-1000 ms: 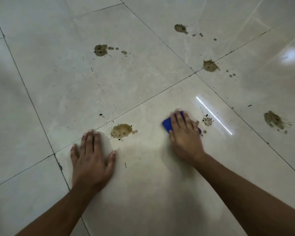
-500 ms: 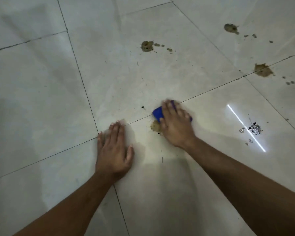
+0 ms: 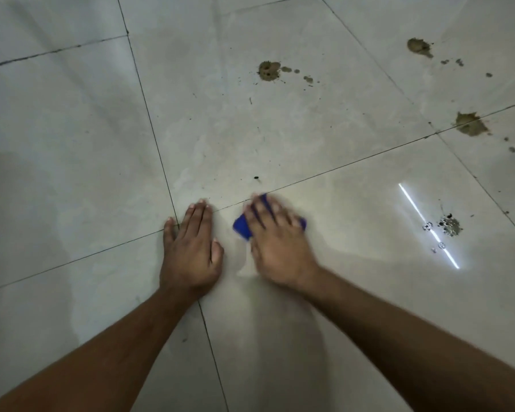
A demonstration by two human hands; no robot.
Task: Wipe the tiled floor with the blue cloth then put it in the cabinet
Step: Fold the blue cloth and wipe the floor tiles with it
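Blue cloth (image 3: 242, 226) lies flat on the tiled floor (image 3: 72, 144) under your right hand (image 3: 275, 242), and only its edges show past your fingers on both sides. Going from the left: your left hand (image 3: 191, 248) rests flat on the floor with the palm down and the fingers straight and close together, and it holds nothing. It lies over the place where dark grout lines (image 3: 149, 120) cross. Just to the right of it, with a small gap between, your right hand presses the cloth down with straight, slightly spread fingers. This hand looks blurred, so you cannot tell how the thumb lies. Beyond your fingertips, a small dark speck (image 3: 256, 177) sits near a grout line. Farther ahead, between the two hands and well apart from them, is a brown stain (image 3: 268, 71) with small drops beside it. To the right of your right hand a bright white streak of reflected light (image 3: 425, 224) crosses the tile, with a wet, glittering spot (image 3: 449, 226) beside it. Far ahead on the right are two more brown stains (image 3: 418, 46) (image 3: 470, 124).
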